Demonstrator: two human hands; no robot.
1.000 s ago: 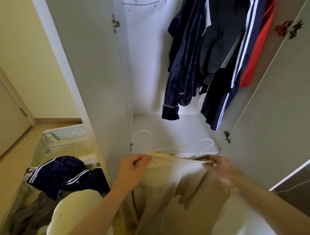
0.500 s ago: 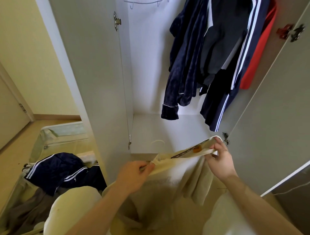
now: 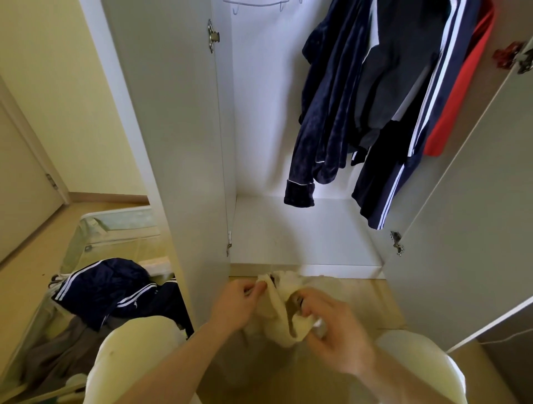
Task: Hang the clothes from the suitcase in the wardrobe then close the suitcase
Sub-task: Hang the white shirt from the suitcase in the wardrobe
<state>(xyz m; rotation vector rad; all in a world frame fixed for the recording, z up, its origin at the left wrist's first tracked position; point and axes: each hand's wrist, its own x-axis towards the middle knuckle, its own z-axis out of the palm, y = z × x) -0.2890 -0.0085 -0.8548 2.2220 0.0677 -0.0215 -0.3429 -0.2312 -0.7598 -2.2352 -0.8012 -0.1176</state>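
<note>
Cream cloth (image 3: 284, 313), a bunched garment, is held low in front of the open wardrobe (image 3: 288, 144), between the person's two hands and just above the knees. The left hand (image 3: 235, 307) pinches the cloth's upper left edge, thumb and fingertips closed on a fold, so the fabric rises a little above that grip and then drops to the right. The right hand (image 3: 336, 331) is blurred; its fingers curl round the lower right part of the cloth, and the garment sags in a loop between the two grips, with more fabric trailing down below the hands. Whether a hanger is inside the bundle cannot be told. Inside the wardrobe, well above and beyond the hands, a navy velvet jacket (image 3: 326, 115), a dark jacket with white stripes (image 3: 403, 129) and a red garment (image 3: 458, 95) hang side by side at the right, and a white hanger (image 3: 256, 3) shows at the top edge. The wardrobe's floor shelf (image 3: 302, 233) lies just beyond the cloth. To the left, behind the open left door (image 3: 173, 144), the suitcase (image 3: 115, 227) lies open on the floor, holding a navy striped garment (image 3: 115, 288) on top of a grey-brown one (image 3: 57, 351).
</note>
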